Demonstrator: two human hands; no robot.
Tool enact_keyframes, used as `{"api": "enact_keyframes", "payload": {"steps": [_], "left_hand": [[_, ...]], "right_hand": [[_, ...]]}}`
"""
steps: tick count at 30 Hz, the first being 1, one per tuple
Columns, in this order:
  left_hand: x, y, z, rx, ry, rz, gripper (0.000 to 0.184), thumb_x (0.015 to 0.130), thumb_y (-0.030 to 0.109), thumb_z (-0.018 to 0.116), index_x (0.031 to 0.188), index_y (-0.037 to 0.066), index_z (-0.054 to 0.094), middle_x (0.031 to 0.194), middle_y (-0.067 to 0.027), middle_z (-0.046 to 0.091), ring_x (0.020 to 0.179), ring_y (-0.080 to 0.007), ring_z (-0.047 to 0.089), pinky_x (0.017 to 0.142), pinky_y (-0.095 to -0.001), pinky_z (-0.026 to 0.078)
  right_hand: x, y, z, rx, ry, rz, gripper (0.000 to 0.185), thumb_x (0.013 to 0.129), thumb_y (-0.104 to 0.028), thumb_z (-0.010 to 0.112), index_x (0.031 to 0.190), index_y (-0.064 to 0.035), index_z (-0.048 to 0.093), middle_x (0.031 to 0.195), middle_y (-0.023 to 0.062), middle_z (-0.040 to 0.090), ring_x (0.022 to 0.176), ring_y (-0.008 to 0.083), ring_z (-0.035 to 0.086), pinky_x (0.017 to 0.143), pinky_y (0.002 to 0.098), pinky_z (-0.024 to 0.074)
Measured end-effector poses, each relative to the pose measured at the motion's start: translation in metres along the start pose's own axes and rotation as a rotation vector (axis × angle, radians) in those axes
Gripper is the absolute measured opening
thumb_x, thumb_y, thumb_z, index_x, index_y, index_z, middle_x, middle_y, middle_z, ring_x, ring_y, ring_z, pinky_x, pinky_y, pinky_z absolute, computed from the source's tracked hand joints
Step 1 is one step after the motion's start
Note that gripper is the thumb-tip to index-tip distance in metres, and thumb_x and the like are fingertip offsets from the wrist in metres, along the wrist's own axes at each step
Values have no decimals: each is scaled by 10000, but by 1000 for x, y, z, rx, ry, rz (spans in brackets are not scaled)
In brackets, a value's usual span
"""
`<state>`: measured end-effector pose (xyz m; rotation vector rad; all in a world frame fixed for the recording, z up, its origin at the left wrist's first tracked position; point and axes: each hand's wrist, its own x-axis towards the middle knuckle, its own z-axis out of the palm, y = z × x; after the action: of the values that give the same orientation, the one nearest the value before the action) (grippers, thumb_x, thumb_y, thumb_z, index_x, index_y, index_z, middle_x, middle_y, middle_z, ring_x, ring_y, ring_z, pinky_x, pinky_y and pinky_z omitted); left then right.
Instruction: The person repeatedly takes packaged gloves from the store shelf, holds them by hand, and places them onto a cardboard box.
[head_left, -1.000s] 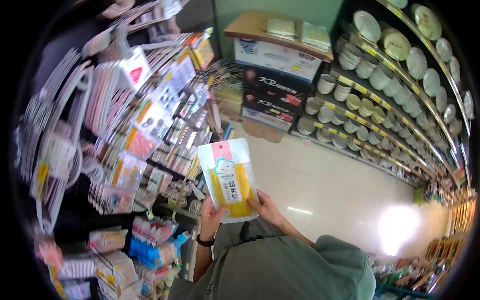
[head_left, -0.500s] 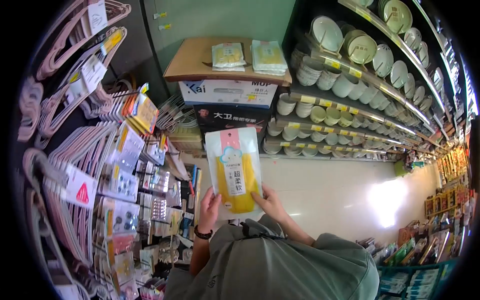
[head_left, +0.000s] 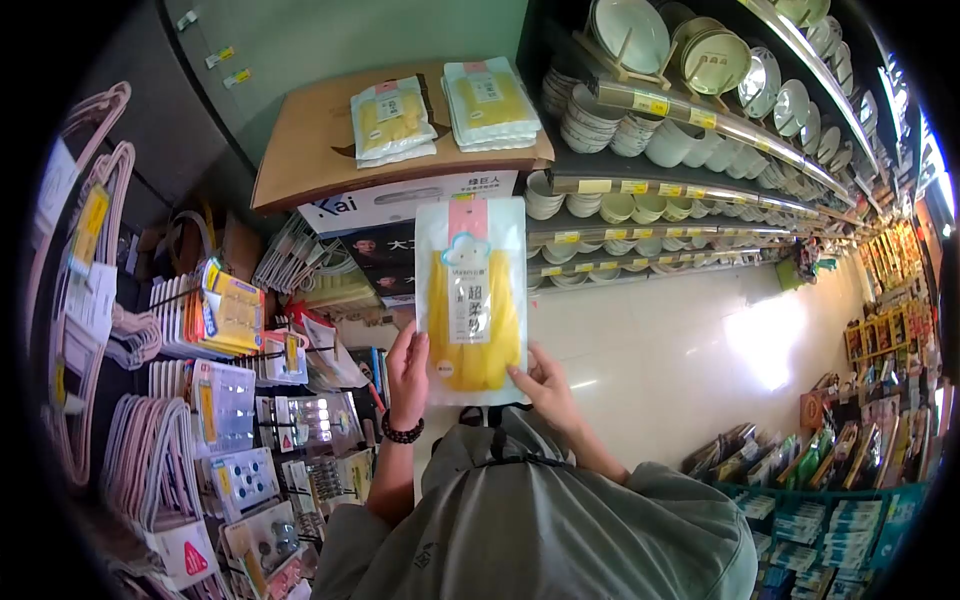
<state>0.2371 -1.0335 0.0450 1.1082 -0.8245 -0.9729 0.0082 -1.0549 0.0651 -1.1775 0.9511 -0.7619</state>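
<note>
Between both hands I hold a flat clear-and-white packet (head_left: 478,345) upright, with something yellow and folded inside, a pink strip at its top and a blue cloud label. My left hand (head_left: 408,375) grips its lower left edge, and a dark beaded bracelet (head_left: 402,430) circles that wrist. At the lower right corner, my right hand (head_left: 548,388) pinches the packet with the thumb on its front. Similar yellow packets lie beyond it in two stacks, a left stack (head_left: 390,118) and a right stack (head_left: 490,100), on a brown cardboard box top (head_left: 300,140).
Shelves of bowls and plates (head_left: 720,62) run along the right. Hangers (head_left: 150,460) and hanging carded goods (head_left: 235,400) crowd the left side. A teal bin (head_left: 830,500) with packaged goods stands at the lower right. Pale floor tiles (head_left: 640,350) stretch across the middle.
The view has shifted closer to the cardboard box, so its packets appear larger and farther left. The held packet sits higher in view, now overlapping the boxes' front. Both hands keep their grip.
</note>
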Motion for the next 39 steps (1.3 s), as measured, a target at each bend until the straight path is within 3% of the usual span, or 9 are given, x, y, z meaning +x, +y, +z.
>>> {"api": "enact_keyframes", "payload": {"steps": [7,17,21,25,26,29,34,37,39], "left_hand": [[116,31,45,36,-128,46,390,1004,80,536,1371,-42,490,1133,-55,653,950,-69,580,812,-214,445],[366,34,128,232,-13,199,451,963,34,529,1392,-73,440,1064,-110,667,885,-95,607,723,-241,489],[414,26,145,418,56,141,429,935,63,566,1321,-111,492,1052,-141,671,809,-116,631,647,-256,505],[424,4,140,786,75,341,466,884,122,618,1283,-102,528,1160,-257,613,1038,-347,578,903,-412,468],[424,0,139,831,82,424,474,898,64,604,1327,-108,500,1223,-241,604,1055,-253,624,853,-305,506],[417,-5,145,677,69,373,505,866,147,650,1291,-93,518,1267,-272,548,1143,-415,487,1013,-475,369],[409,2,146,711,19,465,476,890,120,620,1305,-87,511,1307,-276,537,1158,-432,494,1044,-471,348],[409,-15,140,885,70,575,511,919,63,620,1370,-104,448,1274,-246,579,1089,-247,609,881,-309,495],[407,-13,142,783,37,428,531,929,80,615,1391,-100,425,1300,-247,567,1100,-242,608,889,-302,496]], "right_hand": [[105,-44,-21,258,149,-275,521,982,-35,552,1457,40,350,1101,81,667,885,58,614,697,205,473],[349,-154,-97,-436,496,-812,321,877,-133,642,1155,28,624,1126,160,588,1078,324,488,939,391,402],[405,-168,-121,-493,404,-652,354,873,-181,653,1151,39,647,1202,178,582,1138,341,475,997,400,385],[437,-148,-136,-554,367,-609,388,860,-187,663,1157,62,639,1247,199,566,1177,352,477,1004,389,401],[438,-147,-136,-540,351,-607,390,861,-185,662,1159,66,635,1252,201,564,1178,352,481,1003,387,405],[441,-146,-137,-451,321,-577,379,868,-168,654,1162,70,626,1250,204,565,1180,342,498,1013,380,404],[434,-147,-140,-304,290,-534,342,853,-87,651,1155,72,623,1221,187,577,1142,291,556,1010,356,418],[430,-149,-137,-287,302,-542,340,857,-53,636,1176,64,613,1202,170,584,1103,251,584,997,338,434],[430,-144,-139,-245,304,-548,334,866,-56,629,1178,62,608,1187,167,585,1102,247,581,995,336,431]]}}
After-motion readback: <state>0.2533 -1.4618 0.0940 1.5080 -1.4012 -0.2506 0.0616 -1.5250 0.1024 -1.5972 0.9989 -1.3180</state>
